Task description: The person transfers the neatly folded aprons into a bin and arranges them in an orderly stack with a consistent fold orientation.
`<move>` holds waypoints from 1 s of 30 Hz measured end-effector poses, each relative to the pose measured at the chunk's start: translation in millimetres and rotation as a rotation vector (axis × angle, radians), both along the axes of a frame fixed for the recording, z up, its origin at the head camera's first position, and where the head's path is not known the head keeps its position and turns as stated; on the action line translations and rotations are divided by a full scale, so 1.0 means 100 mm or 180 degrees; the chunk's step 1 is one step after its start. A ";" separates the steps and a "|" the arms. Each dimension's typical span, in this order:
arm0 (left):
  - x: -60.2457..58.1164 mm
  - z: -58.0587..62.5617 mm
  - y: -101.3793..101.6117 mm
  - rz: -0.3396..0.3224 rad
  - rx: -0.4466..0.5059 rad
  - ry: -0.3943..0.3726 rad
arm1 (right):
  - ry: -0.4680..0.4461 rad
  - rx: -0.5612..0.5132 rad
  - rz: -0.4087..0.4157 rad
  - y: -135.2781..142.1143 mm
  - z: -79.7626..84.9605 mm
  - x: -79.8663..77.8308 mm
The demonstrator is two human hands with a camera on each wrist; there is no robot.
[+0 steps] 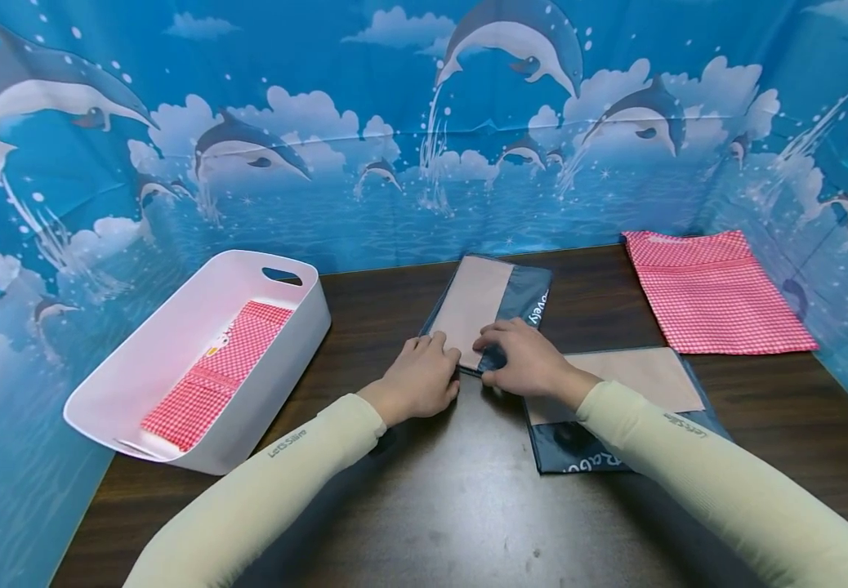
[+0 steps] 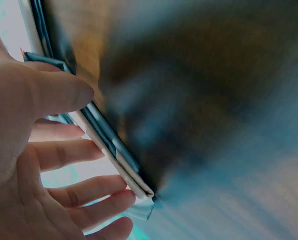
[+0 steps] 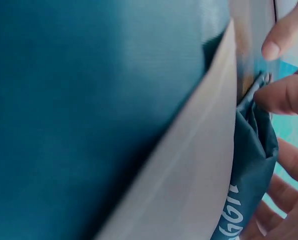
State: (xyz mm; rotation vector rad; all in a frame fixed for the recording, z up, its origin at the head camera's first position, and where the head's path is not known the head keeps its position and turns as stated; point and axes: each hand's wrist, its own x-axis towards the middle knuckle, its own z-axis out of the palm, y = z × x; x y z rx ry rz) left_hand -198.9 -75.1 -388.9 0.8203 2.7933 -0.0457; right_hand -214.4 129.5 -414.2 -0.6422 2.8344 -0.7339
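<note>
A folded dark teal and beige cloth with white lettering lies on the table ahead of me. My left hand holds its near left corner. In the left wrist view, the thumb is at the layered near edge and the fingers lie across the cloth. My right hand pinches the near right part, where the teal fabric bunches up in the right wrist view. Under my right forearm lies a second teal and beige cloth, flat on the table and partly hidden by the sleeve.
To the left stands a white basket with a handle hole, holding a red-and-white checked cloth. Another red checked cloth lies spread at the back right. A dolphin-print curtain hangs behind the dark wooden table.
</note>
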 end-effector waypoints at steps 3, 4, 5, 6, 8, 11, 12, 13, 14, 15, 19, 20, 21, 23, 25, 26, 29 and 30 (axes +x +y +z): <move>0.07 -0.01 0.00 -0.0030 -0.0023 0.0029 | -0.0046 -0.0041 0.0117 0.03 0.00 0.01; 0.08 -0.02 0.00 -0.0048 -0.0021 0.0052 | -0.0054 -0.0047 0.0138 0.04 0.01 0.01; 0.09 -0.02 0.01 -0.0066 -0.0019 0.0075 | -0.0067 -0.0053 0.0153 0.05 0.01 0.01; 0.09 -0.03 0.01 -0.0074 0.0004 0.0101 | -0.0072 -0.0063 0.0165 0.06 0.01 0.01; 0.06 -0.04 0.02 -0.0073 0.0085 0.0150 | -0.0054 -0.0103 0.0171 0.07 0.01 0.01; -0.02 -0.05 0.02 -0.0009 0.0290 0.0200 | 0.0061 -0.0155 0.0084 0.08 0.01 -0.01; -0.05 -0.05 0.01 0.0025 0.0355 0.0223 | 0.0135 -0.0144 0.0027 0.08 0.02 -0.01; -0.08 -0.06 0.01 0.0064 0.0418 0.0231 | 0.0212 -0.0107 -0.0047 0.08 0.03 -0.02; -0.11 -0.06 0.00 0.0109 0.0480 0.0230 | 0.0279 -0.0054 -0.0135 0.09 0.03 -0.03; -0.14 -0.07 -0.01 0.0154 0.0525 0.0233 | 0.0349 0.0014 -0.0223 0.10 0.04 -0.03; -0.25 -0.09 -0.06 0.0378 0.0685 0.0118 | 0.0433 0.0305 -0.0491 0.13 0.05 -0.08; -0.27 -0.09 -0.07 0.0429 0.0723 0.0067 | 0.0394 0.0339 -0.0535 0.14 0.04 -0.09; -0.29 -0.10 -0.08 0.0471 0.0740 0.0011 | 0.0346 0.0362 -0.0567 0.14 0.04 -0.10; -0.32 -0.12 -0.11 0.0535 0.0769 -0.0091 | 0.0216 0.0388 -0.0624 0.15 0.02 -0.11; -0.34 -0.14 -0.13 0.0558 0.0755 -0.0149 | 0.0103 0.0394 -0.0662 0.14 0.01 -0.12; -0.35 -0.16 -0.14 0.0558 0.0744 -0.0164 | 0.0069 0.0398 -0.0668 0.15 0.00 -0.12; -0.36 -0.17 -0.16 0.0543 0.0724 -0.0154 | 0.0045 0.0409 -0.0679 0.15 -0.01 -0.12; -0.37 -0.18 -0.16 0.0535 0.0713 -0.0144 | 0.0054 0.0410 -0.0674 0.15 -0.01 -0.12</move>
